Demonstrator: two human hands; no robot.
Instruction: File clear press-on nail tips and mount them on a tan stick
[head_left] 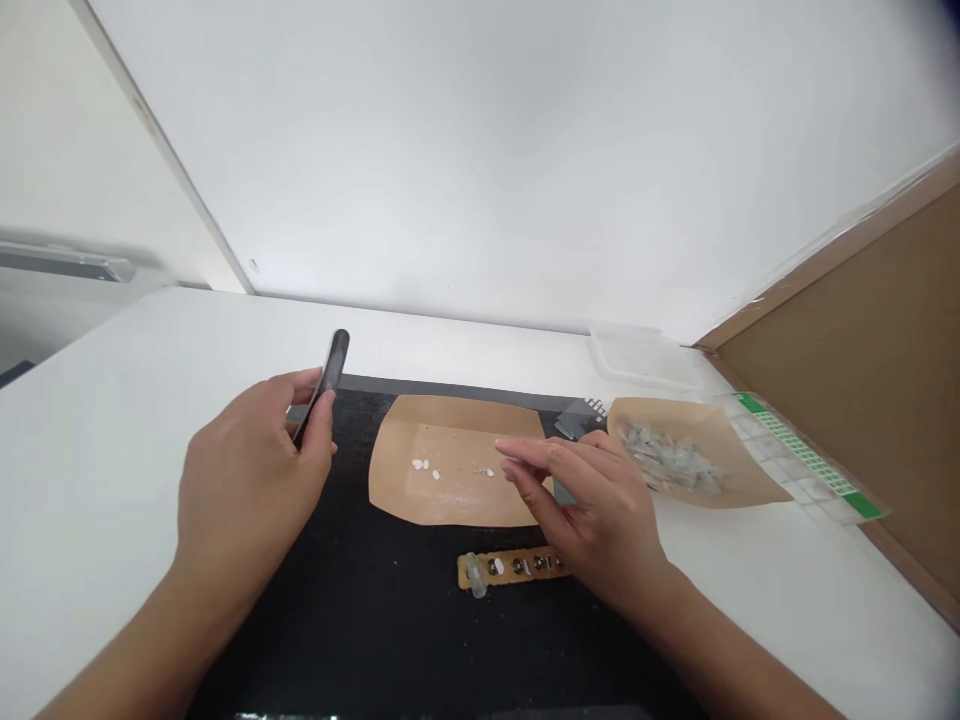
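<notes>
Upright in my left hand (251,465) is a slim black tool with a rounded end (334,360), held between thumb and fingers. My right hand (589,490) hovers over the right side of a brown paper tray (457,505), thumb and index fingertips pinched together. Whatever sits between them, if anything, is too small to make out. Several small white flakes (418,465) are scattered in the tray. In front of it lies a tan strip with round metal studs (517,568), bearing a translucent false nail tip (475,576) at its left end. My right hand hides the strip's right end.
A second brown paper tray (757,488) at right holds a pile of translucent nail tips (667,455). Beside it lies a clear compartment case with a green edge (814,470). A clear plastic lid (645,358) rests by the back wall. A black mat (375,620) covers the white table (97,450).
</notes>
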